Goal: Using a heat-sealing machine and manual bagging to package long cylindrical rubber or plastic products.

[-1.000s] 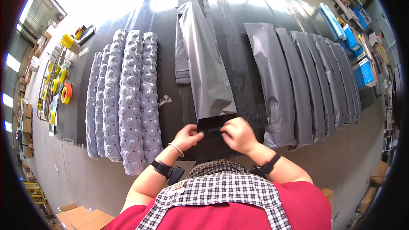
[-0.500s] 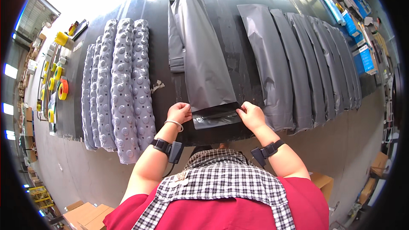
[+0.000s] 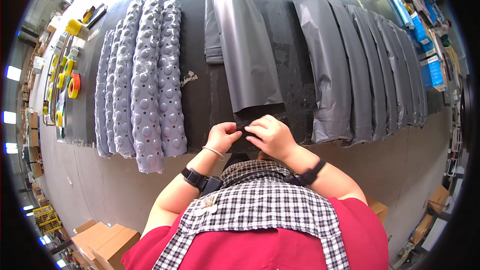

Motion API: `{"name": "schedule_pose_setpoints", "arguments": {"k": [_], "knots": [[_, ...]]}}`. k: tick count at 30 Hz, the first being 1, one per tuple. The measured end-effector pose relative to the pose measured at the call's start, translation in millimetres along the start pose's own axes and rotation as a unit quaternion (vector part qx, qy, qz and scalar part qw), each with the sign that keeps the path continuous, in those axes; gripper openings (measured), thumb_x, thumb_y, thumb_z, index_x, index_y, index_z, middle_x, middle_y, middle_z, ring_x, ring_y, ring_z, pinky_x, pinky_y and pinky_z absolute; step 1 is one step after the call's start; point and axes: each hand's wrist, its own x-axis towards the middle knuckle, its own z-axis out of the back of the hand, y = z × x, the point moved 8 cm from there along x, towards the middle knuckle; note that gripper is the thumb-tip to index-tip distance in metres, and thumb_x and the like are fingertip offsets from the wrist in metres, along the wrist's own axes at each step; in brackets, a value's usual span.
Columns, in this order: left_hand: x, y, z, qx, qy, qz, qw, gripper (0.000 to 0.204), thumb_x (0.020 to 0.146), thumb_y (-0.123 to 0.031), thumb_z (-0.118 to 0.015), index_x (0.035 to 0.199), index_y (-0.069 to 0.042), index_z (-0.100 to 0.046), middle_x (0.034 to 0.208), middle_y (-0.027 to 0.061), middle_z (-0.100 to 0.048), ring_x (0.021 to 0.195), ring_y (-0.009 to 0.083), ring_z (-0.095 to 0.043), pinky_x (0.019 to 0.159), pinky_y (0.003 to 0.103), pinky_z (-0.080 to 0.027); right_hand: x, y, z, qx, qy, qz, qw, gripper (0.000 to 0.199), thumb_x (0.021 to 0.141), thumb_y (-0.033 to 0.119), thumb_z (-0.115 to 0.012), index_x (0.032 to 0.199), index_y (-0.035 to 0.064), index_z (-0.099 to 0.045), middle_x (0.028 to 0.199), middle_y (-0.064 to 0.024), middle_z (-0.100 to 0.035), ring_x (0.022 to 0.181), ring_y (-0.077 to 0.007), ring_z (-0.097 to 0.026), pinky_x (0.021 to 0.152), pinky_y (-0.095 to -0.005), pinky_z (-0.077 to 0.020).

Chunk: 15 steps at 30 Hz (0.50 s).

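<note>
A long grey plastic bag [image 3: 250,65] lies lengthwise on the dark table in front of me, its near end showing a darker flap [image 3: 257,112]. My left hand [image 3: 223,137] is closed in a pinch at the near left corner of that flap. Close beside it, my right hand [image 3: 272,137] has its thumb and fingertips bent together in a pinch, the back of the hand partly over the flap. Whatever lies between the right fingertips is too small to make out. Under the bag's left side rests a flat folded stack of grey plastic [image 3: 213,40].
Several rolled grey bumpy mats [image 3: 145,85] lie on the left. Several filled grey bags [image 3: 327,77] lie in a row on the right. Tape rolls [image 3: 74,86] hang beyond the table's left edge; blue boxes [image 3: 436,71] stand far right. Cardboard boxes [image 3: 107,244] sit behind me, lower left.
My right hand has moved left from the flap's right corner to beside my left hand. The view has shifted, so the table's contents sit higher in the picture.
</note>
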Motion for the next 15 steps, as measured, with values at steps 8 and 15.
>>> {"name": "schedule_pose_setpoints", "arguments": {"k": [8, 15], "knots": [[-3.7, 0.4, -4.7, -0.017, 0.050, -0.007, 0.999, 0.022, 0.085, 0.000, -0.071, 0.106, 0.002, -0.070, 0.096, 0.0033, -0.072, 0.086, 0.0084, -0.064, 0.078, 0.025, -0.052, 18.6, -18.8, -23.5, -0.009, -0.114, -0.052, 0.992, 0.011, 0.081, 0.012, -0.069, 0.075, 0.0100, -0.059, 0.073, -0.0028, -0.061, 0.072, -0.0197, -0.060, 0.063, -0.0346, -0.0495], [0.3, 31.8, 15.0, 0.034, 0.034, 0.041, 0.998, 0.034, 0.081, 0.003, -0.067, 0.115, 0.000, -0.067, 0.097, 0.0041, -0.071, 0.086, 0.0109, -0.065, 0.080, 0.026, -0.053, -146.1, -73.1, 23.5, 0.617, -0.038, -0.390, 0.683, 0.022, 0.099, 0.026, -0.058, 0.098, 0.0066, -0.049, 0.075, -0.0056, -0.057, 0.074, -0.0179, -0.058, 0.073, -0.0315, -0.0497]]}}
